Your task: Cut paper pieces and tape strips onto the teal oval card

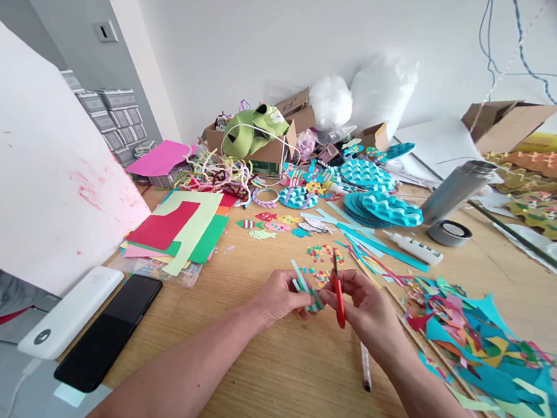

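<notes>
My left hand is closed on a few narrow paper strips, pale green and teal, which stick up between thumb and fingers. Red-handled scissors hang in my right hand, blades pointing away from me. That hand's fingertips meet the strips near my left thumb; whether they pinch them too I cannot tell. Just beyond both hands lie tiny colourful paper pieces. Several paper fish lie farther back. A pen rests on the table below my right wrist.
Colourful paper scraps and thin sticks spread to the right. A glue bottle, tape roll and metal flask stand behind them. Coloured sheets, a black phone and a white power bank lie left.
</notes>
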Available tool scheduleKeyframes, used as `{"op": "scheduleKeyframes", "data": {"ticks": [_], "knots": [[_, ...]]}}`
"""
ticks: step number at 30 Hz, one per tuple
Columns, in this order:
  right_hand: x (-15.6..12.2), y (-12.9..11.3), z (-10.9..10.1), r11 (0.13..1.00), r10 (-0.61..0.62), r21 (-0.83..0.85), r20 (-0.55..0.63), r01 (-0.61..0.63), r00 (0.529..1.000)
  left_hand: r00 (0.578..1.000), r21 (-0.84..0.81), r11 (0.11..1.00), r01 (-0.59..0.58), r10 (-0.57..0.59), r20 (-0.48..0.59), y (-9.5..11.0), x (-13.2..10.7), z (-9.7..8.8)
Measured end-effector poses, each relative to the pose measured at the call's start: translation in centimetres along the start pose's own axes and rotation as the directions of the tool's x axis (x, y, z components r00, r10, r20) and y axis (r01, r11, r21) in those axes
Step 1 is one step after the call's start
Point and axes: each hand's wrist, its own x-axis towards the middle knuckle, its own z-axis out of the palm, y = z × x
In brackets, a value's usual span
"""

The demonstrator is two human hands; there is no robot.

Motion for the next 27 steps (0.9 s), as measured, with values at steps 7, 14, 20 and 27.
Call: {"op": "scheduleKeyframes", "data": {"ticks": [7, 14, 20, 27], "knots": [[-0.1, -0.1, 0.3, 1.0, 0.008, -0.008, -0.004, -0.008, 1.0, 1.0, -0.055, 0.998, -0.015, 0.015, 0.001, 0.5, 0.0, -0.1], [-0.1, 0.0, 0.2, 0.998, 0.001, -0.064, -0.024, -0.002, 1.0, 0.999, -0.243, 0.969, -0.052, 0.047, -0.027, 0.9, 0.1, -0.2], [0.0, -0.3, -1.1, 0.845, -0.183, -0.503, 0.045, 0.181, 0.982, 0.989, -0.215, 0.969, -0.12, 0.097, -0.113, 0.9, 0.7, -1.2], [0.1, 1.1, -1.8, 0.578, -0.318, -0.741, 0.182, 0.342, 0.931, 0.977, -0.155, 0.977, -0.147, 0.119, -0.177, 1.2, 1.0, -1.8]]}}
